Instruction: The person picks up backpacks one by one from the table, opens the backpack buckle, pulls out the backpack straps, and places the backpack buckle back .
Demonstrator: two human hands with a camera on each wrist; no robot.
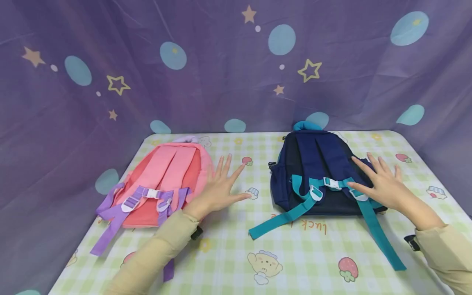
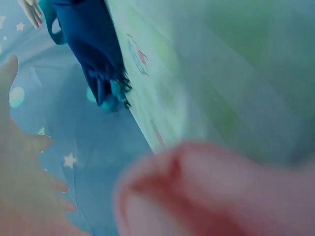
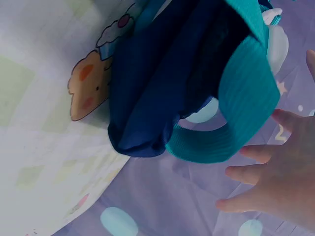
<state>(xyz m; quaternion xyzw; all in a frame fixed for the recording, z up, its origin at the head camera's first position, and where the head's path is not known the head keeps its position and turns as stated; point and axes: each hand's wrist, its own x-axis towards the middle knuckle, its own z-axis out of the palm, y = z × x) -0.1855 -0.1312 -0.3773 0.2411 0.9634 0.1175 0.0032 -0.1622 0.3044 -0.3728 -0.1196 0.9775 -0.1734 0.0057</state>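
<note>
A pink backpack [image 1: 162, 172] with purple straps and a white buckle lies strap side up at the left of the table. A navy backpack [image 1: 313, 164] with teal straps and a white buckle lies the same way at the right. My left hand [image 1: 217, 190], fingers spread, is over the pink backpack's right side and holds nothing. With fingers spread, my right hand [image 1: 385, 184] is over the navy backpack's right edge, also empty. In the right wrist view, a teal strap [image 3: 251, 98] loops beside the fingers of that hand [image 3: 280, 172]. Whether either hand touches a bag, I cannot tell.
A green checked cloth [image 1: 306, 254] with cartoon prints covers the table. Behind it and at the sides hangs a purple curtain [image 1: 221, 102] with stars and blue dots. Loose strap ends from both bags trail toward the front of the table.
</note>
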